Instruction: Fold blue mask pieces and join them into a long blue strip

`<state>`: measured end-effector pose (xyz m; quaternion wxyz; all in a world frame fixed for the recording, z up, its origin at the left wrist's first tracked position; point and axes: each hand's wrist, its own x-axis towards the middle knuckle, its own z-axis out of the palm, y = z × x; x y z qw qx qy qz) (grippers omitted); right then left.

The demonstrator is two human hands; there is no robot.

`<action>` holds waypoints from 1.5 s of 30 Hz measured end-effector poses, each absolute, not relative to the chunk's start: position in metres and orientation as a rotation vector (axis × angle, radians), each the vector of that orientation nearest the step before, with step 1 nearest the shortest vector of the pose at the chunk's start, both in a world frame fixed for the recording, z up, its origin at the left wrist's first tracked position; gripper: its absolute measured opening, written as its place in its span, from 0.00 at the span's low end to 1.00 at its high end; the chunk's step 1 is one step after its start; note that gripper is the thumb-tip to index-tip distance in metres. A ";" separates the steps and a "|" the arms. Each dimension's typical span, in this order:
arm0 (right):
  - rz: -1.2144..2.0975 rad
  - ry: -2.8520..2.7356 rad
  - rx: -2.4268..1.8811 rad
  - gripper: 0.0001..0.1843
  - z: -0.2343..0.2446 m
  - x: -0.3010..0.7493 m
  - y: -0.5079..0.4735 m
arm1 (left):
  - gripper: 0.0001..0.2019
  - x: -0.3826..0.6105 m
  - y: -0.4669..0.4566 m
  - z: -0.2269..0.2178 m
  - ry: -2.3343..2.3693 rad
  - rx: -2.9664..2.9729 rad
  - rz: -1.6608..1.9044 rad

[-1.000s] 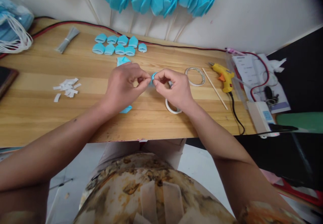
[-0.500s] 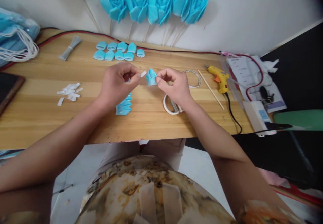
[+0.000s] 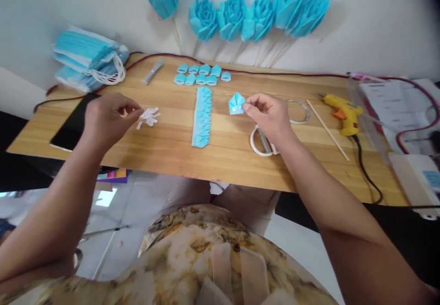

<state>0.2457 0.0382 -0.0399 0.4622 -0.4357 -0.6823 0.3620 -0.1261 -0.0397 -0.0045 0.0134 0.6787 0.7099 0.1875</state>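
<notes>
Blue folded piece (image 3: 235, 107): pinched between thumb and forefinger of the right hand (image 3: 270, 112), just off the fingertips' left side. Clock centre for this entry is the column of pleated blue folds (image 3: 202, 117) on the table (image 3: 172, 153); twelve points to the wall. Held piece sits at two o'clock, near the column but apart from it.

Left hand (image 3: 109, 114): at nine o'clock, fingertips drawn narrow at the edge of the white slips (image 3: 150, 117). Cannot tell whether a slip is between them.

Step in hand, as judged: keeping the fold closed with the right while the left works at the slips. Next move would call for a fine pinch to part one slip from the heap, and a steady right grip so the fold does not spring open.

Counts:
- held piece: 1
- column folds: overlapping, not countable
- slips: heaped, not countable
- blue cups (image 3: 201, 80), twelve o'clock: 9 (two rows of four, one apart at the right)
- blue flowers (image 3: 232, 17), along the wall, eleven to two: 6
- glue gun (image 3: 342, 112), three o'clock: 1
- thin stick (image 3: 328, 130), three o'clock: 1
- clear ring (image 3: 308, 113), three o'clock: 1
- white-rimmed ring (image 3: 255, 146), four o'clock, partly behind the right hand: 1
- grey bundle (image 3: 152, 72), ten o'clock: 1
</notes>
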 end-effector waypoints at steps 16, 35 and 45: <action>0.919 -1.654 -1.046 0.09 -0.044 0.251 0.046 | 0.10 -0.144 -0.040 -0.022 2.047 1.715 0.897; 1.154 -1.591 -0.973 0.13 -0.027 0.244 0.033 | 0.08 -0.030 -0.024 0.002 1.549 1.962 1.260; 1.165 -1.657 -0.897 0.17 -0.024 0.248 0.030 | 0.12 0.045 0.001 -0.003 1.262 1.667 1.015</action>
